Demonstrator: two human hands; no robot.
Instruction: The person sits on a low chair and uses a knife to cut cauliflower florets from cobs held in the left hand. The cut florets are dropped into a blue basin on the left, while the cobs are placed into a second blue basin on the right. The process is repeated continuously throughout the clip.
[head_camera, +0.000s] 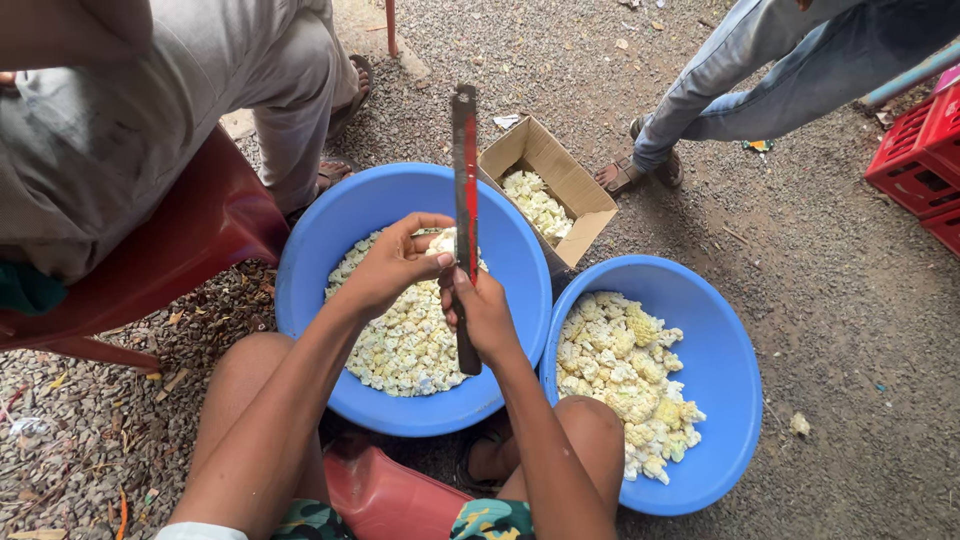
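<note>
My right hand (480, 312) grips the handle of a long knife (465, 170) with a red and dark blade that points away from me, upright over the left blue basin (310, 250). My left hand (395, 262) holds a pale cauliflower piece (443, 242) against the blade. That basin holds many small cauliflower florets (405, 340). A second blue basin (725, 330) at my right knee holds larger yellowish florets (625, 375).
An open cardboard box (560, 175) with florets stands behind the basins. A person in grey trousers sits on a red plastic chair (190, 240) at the left. Another person's legs in jeans (740, 70) are at upper right, beside red crates (920, 160). The ground is gravel.
</note>
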